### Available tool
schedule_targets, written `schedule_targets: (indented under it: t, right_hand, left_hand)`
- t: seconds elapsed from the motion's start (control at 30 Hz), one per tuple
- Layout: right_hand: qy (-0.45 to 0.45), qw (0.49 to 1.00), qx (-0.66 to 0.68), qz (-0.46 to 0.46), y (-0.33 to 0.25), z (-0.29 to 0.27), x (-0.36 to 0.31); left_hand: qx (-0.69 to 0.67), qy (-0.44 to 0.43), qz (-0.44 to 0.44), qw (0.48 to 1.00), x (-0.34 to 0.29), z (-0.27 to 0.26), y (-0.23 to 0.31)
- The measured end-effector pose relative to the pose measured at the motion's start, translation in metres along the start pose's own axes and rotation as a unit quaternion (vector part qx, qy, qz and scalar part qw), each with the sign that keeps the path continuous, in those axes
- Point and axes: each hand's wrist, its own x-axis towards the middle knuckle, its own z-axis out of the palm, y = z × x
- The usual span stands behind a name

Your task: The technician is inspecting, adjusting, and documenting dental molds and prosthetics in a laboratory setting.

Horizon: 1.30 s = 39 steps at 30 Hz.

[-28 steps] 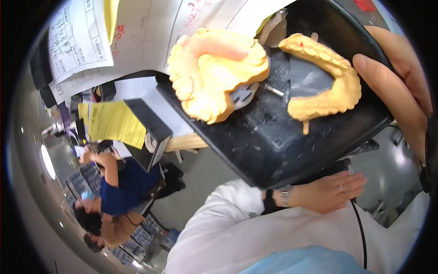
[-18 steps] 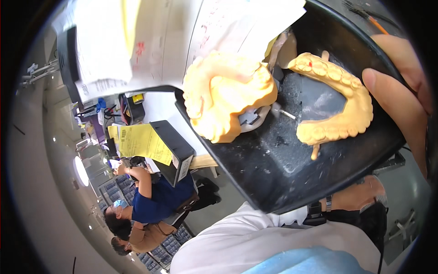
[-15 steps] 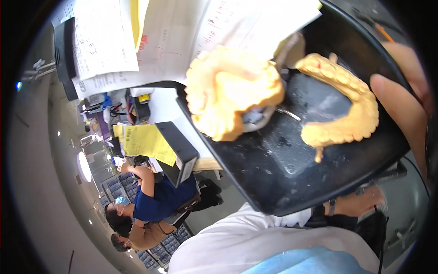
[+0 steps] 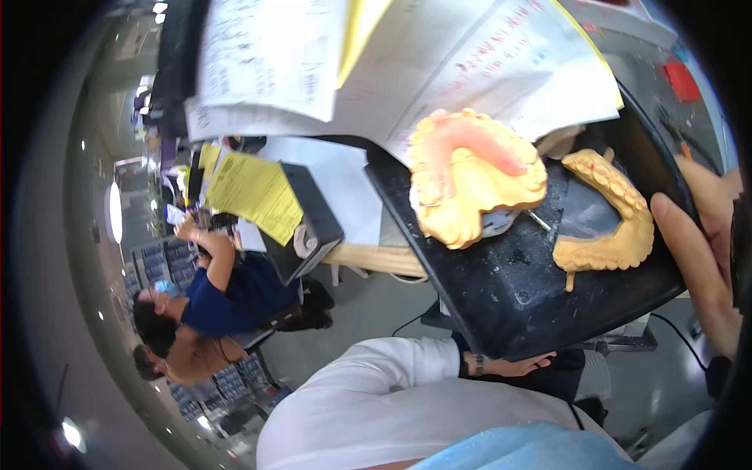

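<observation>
The right hand [image 4: 701,251] gripped the right edge of a black tray [image 4: 509,298], the fingers [image 4: 689,251] curled over its rim and closed on it. The left hand [image 4: 513,365] showed below the tray's lower edge, fingers spread flat against its underside, so it looked to be propping the tray rather than closing on it.

Two yellow dental casts lay loose on the tray. The upper jaw model [image 4: 470,184], with a pink wax plate across its palate, sat toward the tray's far left corner; the horseshoe-shaped lower jaw model [image 4: 611,223] lay near the right hand, well apart from the first. A small metal pin [image 4: 537,220] rested between them.

The casts were probably plaster: stiff, fairly heavy for their size and brittle, with teeth and thin edges likely to chip. Nothing held them, and the tray looked smooth, so they could slide if it tipped. Keeping it level with both hands at opposite edges seemed the safest hold; a cast itself would best be taken by its thick base, not its teeth or the soft wax.

White printed sheets with red markings [image 4: 509,70] were tucked at the tray's far end, one over a yellow sheet. More yellow forms [image 4: 251,192] lay on another dark tray on the worktop [image 4: 376,258] behind.
</observation>
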Motion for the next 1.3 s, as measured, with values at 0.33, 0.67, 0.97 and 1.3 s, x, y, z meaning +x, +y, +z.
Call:
schedule_targets:
  t: [0.33, 0.67, 0.97, 1.3]
  right_hand:
    - [0.052, 0.998, -0.012, 0.033, -0.101, 0.027, -0.051]
    - [0.202, 0.971, 0.039, -0.124, -0.027, 0.106, -0.01]
    - [0.244, 0.956, 0.164, 0.017, 0.08, 0.114, -0.011]
    - [0.28, 0.953, 0.071, 0.095, 0.139, 0.122, -0.006]
  left_hand:
    - [0.073, 0.045, -0.073, 0.994, -0.082, -0.1, 0.109]
    - [0.001, 0.14, -0.113, 0.984, -0.114, -0.145, 0.095]
    - [-0.046, 0.113, -0.117, 0.986, -0.101, -0.163, 0.09]
    - [-0.515, 0.016, -0.268, 0.814, -0.021, -0.194, 0.015]
